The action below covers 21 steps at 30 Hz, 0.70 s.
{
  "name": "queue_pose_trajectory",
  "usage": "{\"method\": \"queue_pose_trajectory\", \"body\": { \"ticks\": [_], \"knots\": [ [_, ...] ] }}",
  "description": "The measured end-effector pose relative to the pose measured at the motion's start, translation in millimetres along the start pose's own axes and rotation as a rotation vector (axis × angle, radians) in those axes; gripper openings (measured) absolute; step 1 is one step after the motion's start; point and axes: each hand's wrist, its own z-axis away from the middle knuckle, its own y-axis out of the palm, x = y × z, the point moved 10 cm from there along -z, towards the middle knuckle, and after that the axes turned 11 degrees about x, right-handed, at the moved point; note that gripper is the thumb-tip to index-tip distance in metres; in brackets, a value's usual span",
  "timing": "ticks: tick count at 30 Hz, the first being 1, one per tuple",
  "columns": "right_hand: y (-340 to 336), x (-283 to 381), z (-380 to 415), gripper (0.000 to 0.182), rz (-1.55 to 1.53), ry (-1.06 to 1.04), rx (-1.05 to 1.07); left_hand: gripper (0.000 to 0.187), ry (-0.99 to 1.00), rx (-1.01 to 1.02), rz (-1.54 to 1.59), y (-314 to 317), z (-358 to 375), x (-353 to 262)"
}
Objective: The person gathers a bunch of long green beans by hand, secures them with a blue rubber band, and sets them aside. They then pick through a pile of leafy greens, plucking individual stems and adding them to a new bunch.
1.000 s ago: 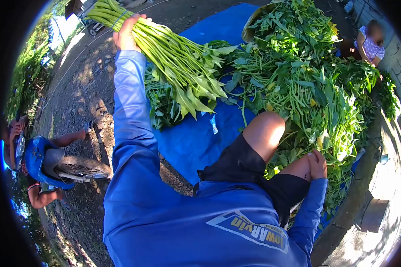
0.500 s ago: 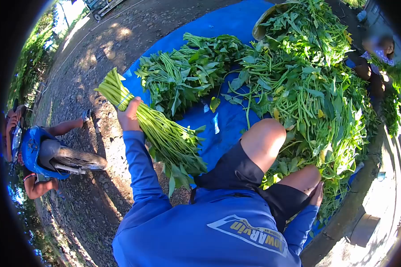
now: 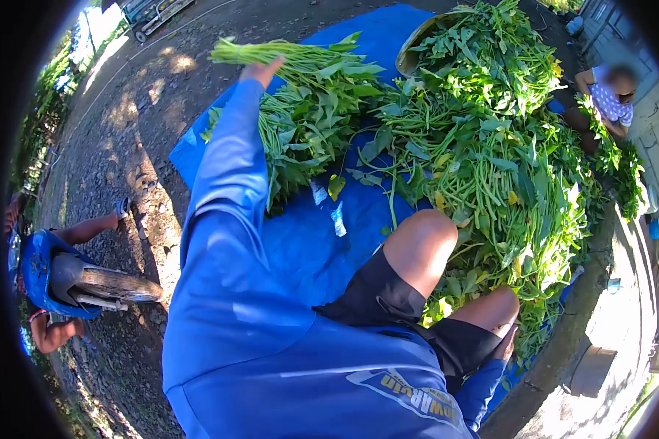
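Head view: left hand point(image 3: 260, 72) reaches far forward, its grip closed around a bundle of greens point(image 3: 300, 55) lying crosswise above the stacked greens point(image 3: 307, 128) on the blue tarp point(image 3: 307, 234). Right hand point(image 3: 507, 342) rests by the knee; its grip cannot be told.

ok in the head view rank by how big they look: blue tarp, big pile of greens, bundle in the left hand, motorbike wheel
1. blue tarp and big pile of greens: unsure, the greens hide much of the tarp
2. bundle at the left hand
3. motorbike wheel
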Motion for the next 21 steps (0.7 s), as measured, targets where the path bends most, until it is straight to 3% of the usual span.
{"method": "queue_pose_trajectory", "body": {
  "ticks": [2,3,4,6,7,10,13,14,15,16,17,19,20,21],
  "knots": [
    [-9,-7,3,0.073,-0.001,0.019,-0.018,0.046,0.086,0.277,0.238,107,79,-12],
    [-11,-10,4,0.073,0.008,0.03,-0.023,0.037,0.038,0.423,0.209,148,137,-30],
    [-14,-15,6,0.073,0.016,0.04,-0.026,0.033,0.137,0.616,0.268,201,178,-32],
    [-20,-23,7,0.072,0.042,0.07,-0.026,0.035,0.112,0.799,0.454,280,264,-19],
    [-23,-28,5,0.072,0.06,0.087,-0.022,0.034,0.006,0.895,0.444,325,298,-1],
    [-46,-53,-4,0.071,0.146,0.152,-0.013,0.051,-0.127,0.898,0.616,350,396,-8],
    [-67,-75,-28,0.071,0.278,0.187,0.048,0.063,-0.114,0.856,0.723,326,418,-20],
    [-31,-42,-5,0.068,0.046,0.164,0.085,0.058,-0.012,0.796,0.781,315,404,-19],
    [-25,-32,-18,0.063,-0.07,0.135,0.105,0.048,0.023,0.604,0.734,256,398,-40],
    [-7,-10,-19,0.058,-0.218,0.075,0.17,0.041,0.018,0.523,0.744,250,366,-30],
    [-22,-5,-35,0.057,-0.234,-0.016,0.12,0.031,0.171,0.351,0.871,216,349,-38],
    [-18,48,-15,0.051,0.017,0.075,0.052,0.02,0.082,0.296,1.046,142,332,-71],
    [-23,71,-17,0.051,0.201,0.087,0.053,0.019,0.114,0.232,1.053,112,323,-84],
    [-21,92,-21,0.046,0.289,-0.032,0.081,0.017,0.22,0.223,1.158,91,309,-95]
  ]
}}
